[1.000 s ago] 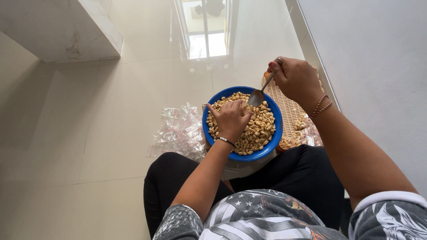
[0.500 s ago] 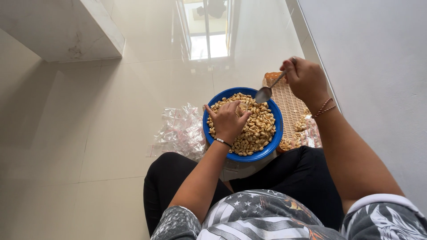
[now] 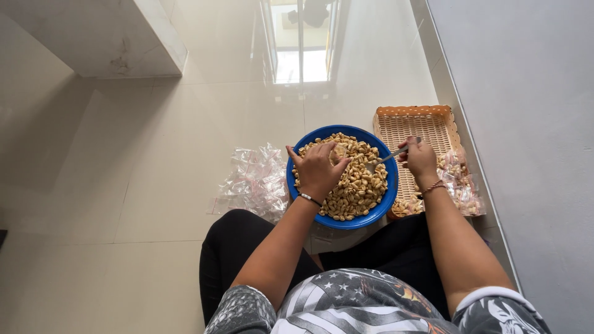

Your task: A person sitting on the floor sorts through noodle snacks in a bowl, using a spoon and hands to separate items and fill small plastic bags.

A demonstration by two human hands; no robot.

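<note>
A blue bowl [image 3: 381, 207] full of peanuts [image 3: 359, 192] rests in front of my knees. My left hand [image 3: 317, 169] is over the peanuts and pinches a small clear plastic bag [image 3: 338, 152] at its fingertips. My right hand [image 3: 419, 158] grips a metal spoon [image 3: 382, 161] by its handle, the spoon's bowl lying on the peanuts near the bag. A bracelet sits on each wrist.
A pile of empty small clear bags [image 3: 255, 182] lies on the glossy tiled floor left of the bowl. A woven orange tray [image 3: 413, 125] to the right holds several filled peanut bags [image 3: 461, 182]. A grey wall [image 3: 526, 111] runs along the right.
My right hand has come down and in towards the bowl, lowering the spoon to the peanuts. The view has tilted, so the tray now shows more fully. My left hand stays over the bowl.
</note>
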